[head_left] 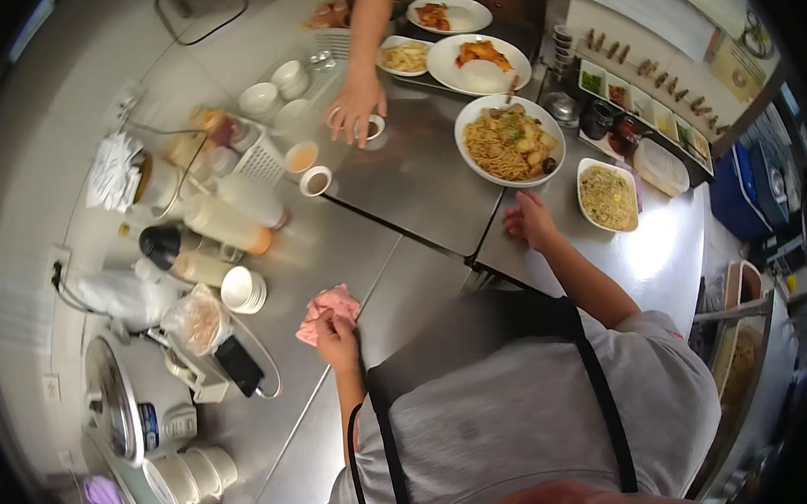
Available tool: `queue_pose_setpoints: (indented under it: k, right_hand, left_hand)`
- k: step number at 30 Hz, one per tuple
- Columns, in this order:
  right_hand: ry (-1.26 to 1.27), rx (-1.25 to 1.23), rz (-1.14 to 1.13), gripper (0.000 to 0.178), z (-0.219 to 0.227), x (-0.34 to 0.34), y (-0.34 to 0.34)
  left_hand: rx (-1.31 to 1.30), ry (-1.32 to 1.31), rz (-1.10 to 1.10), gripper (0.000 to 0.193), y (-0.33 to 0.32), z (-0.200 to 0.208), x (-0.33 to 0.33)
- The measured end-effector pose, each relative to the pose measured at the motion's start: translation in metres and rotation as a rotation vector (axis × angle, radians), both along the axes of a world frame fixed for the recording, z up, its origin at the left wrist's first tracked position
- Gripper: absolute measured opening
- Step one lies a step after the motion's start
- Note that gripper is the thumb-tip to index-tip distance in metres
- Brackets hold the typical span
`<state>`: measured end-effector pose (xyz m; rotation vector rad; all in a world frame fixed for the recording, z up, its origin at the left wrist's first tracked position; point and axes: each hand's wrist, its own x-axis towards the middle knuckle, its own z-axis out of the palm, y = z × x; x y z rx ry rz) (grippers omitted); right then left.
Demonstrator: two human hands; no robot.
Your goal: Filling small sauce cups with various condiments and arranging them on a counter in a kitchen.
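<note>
My left hand (338, 346) is closed on a folded pink cloth (329, 310), which lies on the steel counter. My right hand (531, 220) hovers or rests by the counter edge, its fingers loosely bent and apart, holding nothing. Just beyond it stands a large white bowl of noodles (497, 145) topped with pale pieces and dark mushrooms. To its right sits a squarish white bowl of fried rice (608, 197). Across the counter, another person's hand (358, 107) spreads over small sauce cups, one of them a dark sauce cup (375, 126).
A tray (416, 80) at the far side carries plates of food. Sauce bottles (226, 221), stacked white cups (243, 289) and a black phone (239, 366) line the left. A topping rack (639, 104) stands far right. Two sauce cups (316, 181) sit mid-counter.
</note>
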<state>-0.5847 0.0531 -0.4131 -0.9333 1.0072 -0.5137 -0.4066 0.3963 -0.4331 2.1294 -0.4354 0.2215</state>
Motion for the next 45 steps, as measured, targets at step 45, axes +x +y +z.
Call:
queue_pose_setpoints:
  k: [45]
  right_hand:
    - [-0.023, 0.319, 0.665, 0.024, 0.011, 0.018, -0.009]
  left_hand:
    - [0.393, 0.154, -0.012, 0.059, -0.231, 0.019, 0.187]
